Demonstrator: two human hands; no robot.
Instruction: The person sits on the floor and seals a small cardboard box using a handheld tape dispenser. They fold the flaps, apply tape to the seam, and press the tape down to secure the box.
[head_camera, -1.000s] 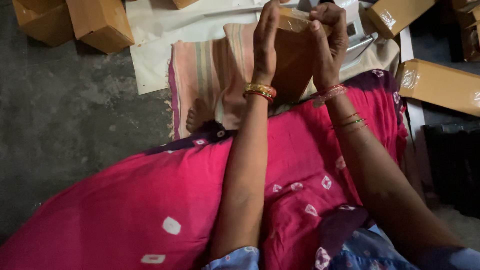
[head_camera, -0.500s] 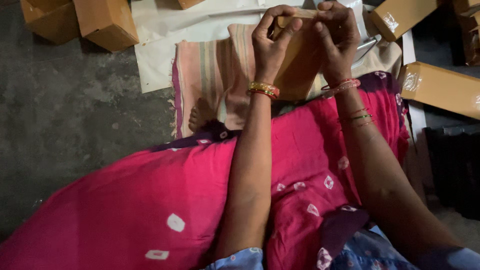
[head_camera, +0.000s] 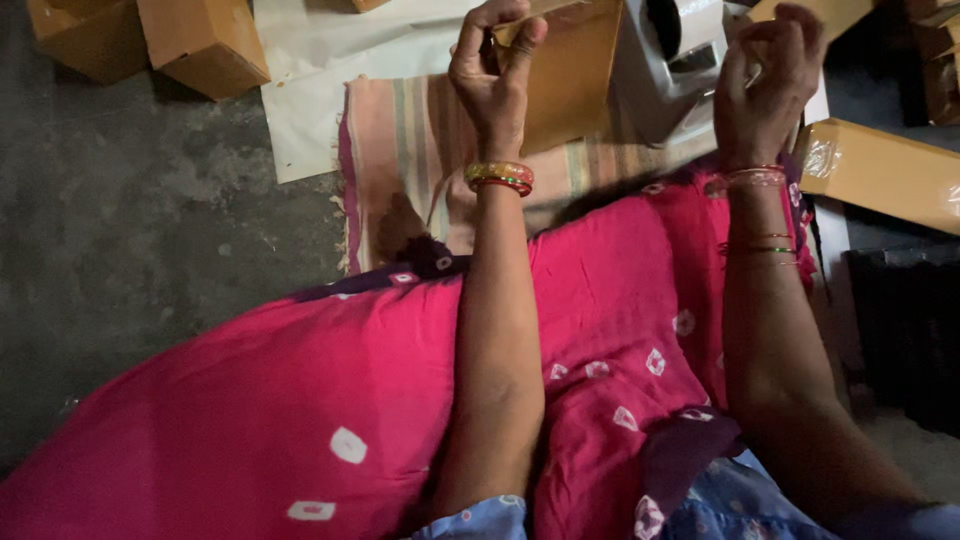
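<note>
Head view: seated on a striped mat (head_camera: 400, 150), the left hand (head_camera: 492, 70) pinches the top edge of a brown box (head_camera: 570, 75), holding it upright above the mat. Right of the box, the right hand (head_camera: 765, 85) hangs with fingers curled, apparently empty, just beside a grey tape dispenser (head_camera: 670, 60).

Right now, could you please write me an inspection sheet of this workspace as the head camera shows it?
Surface: grey concrete floor; a striped mat and a white sheet lie on it.
Job's things: brown cardboard box, tilted, gripped at its upper edge.
Clutter: closed cardboard boxes at upper left; a long flat carton at right; a grey device behind the held box.
Hands: left hand pinches the box edge; right hand is raised beside it, fingers curled, holding nothing visible.
Cables: nothing seen.
Surroundings: pink dotted cloth over the lap; dark object at right, unclear.
</note>
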